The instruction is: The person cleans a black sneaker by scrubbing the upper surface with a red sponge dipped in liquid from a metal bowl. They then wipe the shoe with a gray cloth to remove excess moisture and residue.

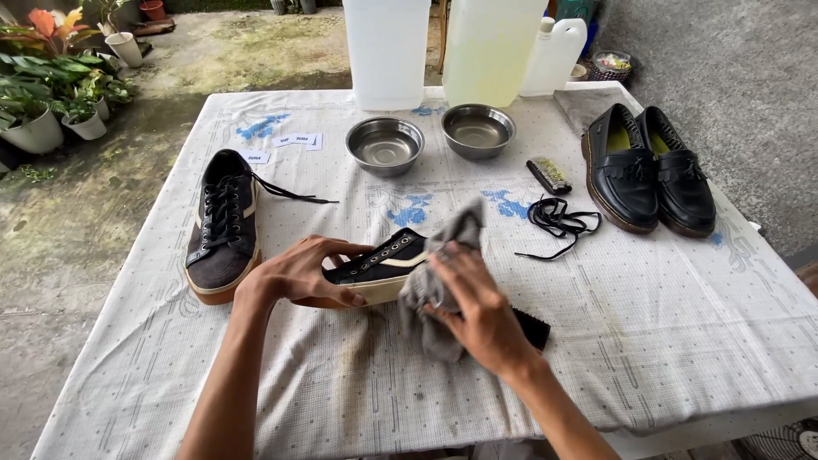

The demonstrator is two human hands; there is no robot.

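Observation:
A black sneaker without laces [381, 261] lies on its side in the middle of the table. My left hand [298, 273] grips its toe end and holds it down. My right hand [477, 311] is closed on a grey cloth [439, 273] pressed against the sneaker's heel side. A black brush [532, 328] peeks out from under my right hand. The matching laced sneaker [221, 226] stands upright to the left.
A loose black lace [558, 220] lies right of centre beside a small brush [550, 175]. Two steel bowls [385, 145] [478, 130] stand at the back before plastic jugs [490, 51]. A pair of black loafers [648, 169] sits at the right. Potted plants [51, 94] stand on the ground left.

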